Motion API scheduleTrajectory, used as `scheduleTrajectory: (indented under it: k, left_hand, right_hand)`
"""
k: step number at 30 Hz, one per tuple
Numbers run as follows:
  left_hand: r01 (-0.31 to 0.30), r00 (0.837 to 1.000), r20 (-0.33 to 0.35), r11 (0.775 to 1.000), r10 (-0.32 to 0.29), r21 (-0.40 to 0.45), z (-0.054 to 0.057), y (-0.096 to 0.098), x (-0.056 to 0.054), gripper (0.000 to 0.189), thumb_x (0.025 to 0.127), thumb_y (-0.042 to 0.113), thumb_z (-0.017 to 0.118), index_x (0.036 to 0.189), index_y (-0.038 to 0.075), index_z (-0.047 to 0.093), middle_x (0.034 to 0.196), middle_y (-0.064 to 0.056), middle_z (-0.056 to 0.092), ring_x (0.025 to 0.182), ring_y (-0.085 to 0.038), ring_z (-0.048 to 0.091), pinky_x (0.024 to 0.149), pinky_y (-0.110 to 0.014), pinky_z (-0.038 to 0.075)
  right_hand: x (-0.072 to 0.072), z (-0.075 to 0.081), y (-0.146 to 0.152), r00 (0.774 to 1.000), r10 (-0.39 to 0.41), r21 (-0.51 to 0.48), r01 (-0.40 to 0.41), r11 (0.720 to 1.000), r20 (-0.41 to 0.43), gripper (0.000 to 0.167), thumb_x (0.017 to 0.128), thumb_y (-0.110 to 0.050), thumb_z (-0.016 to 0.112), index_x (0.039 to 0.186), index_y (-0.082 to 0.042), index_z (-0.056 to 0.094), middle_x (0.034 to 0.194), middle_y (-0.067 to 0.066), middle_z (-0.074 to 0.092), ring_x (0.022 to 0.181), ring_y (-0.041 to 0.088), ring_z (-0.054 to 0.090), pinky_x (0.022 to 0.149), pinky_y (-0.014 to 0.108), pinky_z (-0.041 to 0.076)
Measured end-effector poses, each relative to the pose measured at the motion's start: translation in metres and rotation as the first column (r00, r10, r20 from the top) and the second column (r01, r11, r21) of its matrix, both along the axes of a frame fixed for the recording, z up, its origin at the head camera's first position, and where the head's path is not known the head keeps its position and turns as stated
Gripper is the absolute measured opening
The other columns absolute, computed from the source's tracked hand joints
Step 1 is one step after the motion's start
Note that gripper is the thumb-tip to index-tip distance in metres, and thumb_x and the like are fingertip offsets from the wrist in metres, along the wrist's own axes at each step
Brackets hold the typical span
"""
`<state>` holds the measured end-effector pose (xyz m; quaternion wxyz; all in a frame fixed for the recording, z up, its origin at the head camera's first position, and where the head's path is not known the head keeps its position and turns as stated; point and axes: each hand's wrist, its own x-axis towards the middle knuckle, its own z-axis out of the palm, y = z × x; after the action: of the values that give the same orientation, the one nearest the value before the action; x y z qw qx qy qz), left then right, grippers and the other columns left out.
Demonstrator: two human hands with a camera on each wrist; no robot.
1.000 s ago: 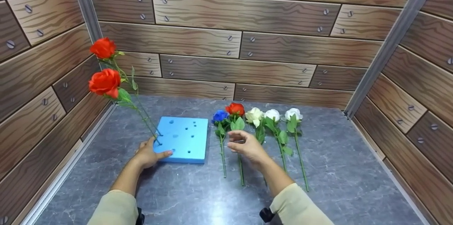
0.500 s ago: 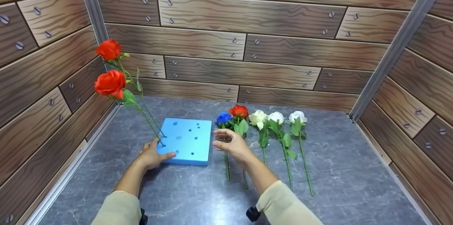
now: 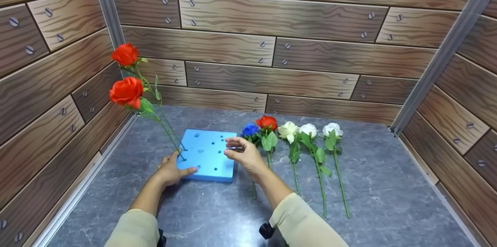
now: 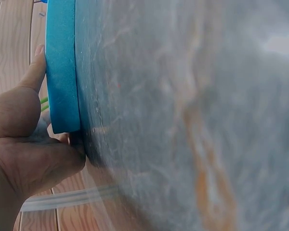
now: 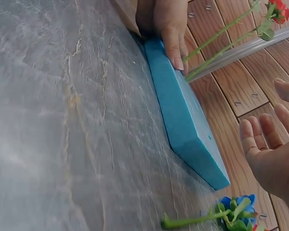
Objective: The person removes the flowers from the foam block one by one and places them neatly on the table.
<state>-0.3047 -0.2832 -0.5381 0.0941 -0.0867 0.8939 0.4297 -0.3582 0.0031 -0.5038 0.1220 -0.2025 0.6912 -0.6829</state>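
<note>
Blue block (image 3: 207, 159): flat on grey tabletop (image 3: 372, 185), holes on top.
Left hand (image 3: 169, 171): at block's 8 o'clock; thumb on top, fingers round the side, gripping it.
Right hand (image 3: 247, 157): at 3 o'clock, apart from block; fingers loosely bent, away from thumb, holding nothing.
Two red roses (image 3: 126, 91): stems in block at 9 o'clock, leaning toward 11.
Lying at 2 to 3 o'clock: blue rose (image 3: 250, 129), third red rose (image 3: 267, 122), cream rose (image 3: 288, 131), two white roses (image 3: 332, 129).
</note>
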Motion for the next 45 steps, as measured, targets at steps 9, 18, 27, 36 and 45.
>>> scheduleTrajectory:
  k: [9,18,27,36,45]
  left_hand:
    - [-0.034,0.999,-0.002,0.999,0.034,-0.014,0.0,0.002,-0.003,0.116,0.094,0.059,0.08,0.174,0.007,0.015,0.176,-0.035,0.011,0.161,-0.064,0.01,0.126,-0.077,0.028]
    - [-0.046,0.999,-0.022,0.999,0.046,-0.022,-0.002,0.0,-0.004,0.116,0.094,0.057,0.082,0.173,0.003,0.016,0.175,-0.037,0.013,0.16,-0.065,0.013,0.126,-0.077,0.027]
    - [-0.059,0.998,-0.012,0.998,0.059,-0.023,-0.003,0.001,-0.004,0.117,0.093,0.057,0.083,0.173,0.003,0.017,0.175,-0.037,0.015,0.161,-0.064,0.014,0.126,-0.076,0.028]
    - [-0.057,0.998,-0.033,0.997,0.055,-0.043,-0.002,0.0,-0.005,0.115,0.093,0.057,0.082,0.173,0.005,0.018,0.174,-0.037,0.017,0.16,-0.065,0.015,0.126,-0.077,0.028]
    - [-0.045,0.998,-0.045,0.998,0.043,-0.038,0.0,0.0,-0.004,0.113,0.095,0.055,0.082,0.173,0.004,0.018,0.174,-0.035,0.019,0.16,-0.064,0.016,0.126,-0.077,0.027]
  right_hand:
    - [-0.011,-0.006,-0.026,0.999,-0.01,-0.007,0.01,1.0,-0.039,0.045,0.102,-0.015,0.077,0.143,-0.003,0.065,0.142,0.025,0.062,0.117,0.019,0.07,0.104,0.033,0.061]
    - [-0.024,-0.006,-0.052,0.997,-0.018,-0.041,0.015,0.999,-0.076,0.043,0.101,-0.01,0.076,0.142,-0.005,0.066,0.137,0.024,0.064,0.114,0.018,0.069,0.097,0.033,0.06]
    - [-0.029,-0.014,-0.077,0.998,0.024,-0.106,-0.03,0.994,-0.062,0.048,0.1,-0.009,0.078,0.145,-0.002,0.063,0.137,0.024,0.065,0.118,0.023,0.069,0.101,0.031,0.061]
    - [-0.034,-0.027,-0.102,0.995,0.08,-0.087,-0.085,0.993,-0.057,0.049,0.1,-0.014,0.08,0.147,-0.013,0.065,0.149,0.03,0.057,0.131,0.027,0.065,0.104,0.033,0.06]
    - [-0.039,-0.04,-0.123,0.984,0.175,-0.138,-0.178,0.974,-0.034,0.05,0.101,-0.003,0.076,0.149,-0.007,0.063,0.151,0.033,0.054,0.132,0.03,0.067,0.102,0.032,0.062]
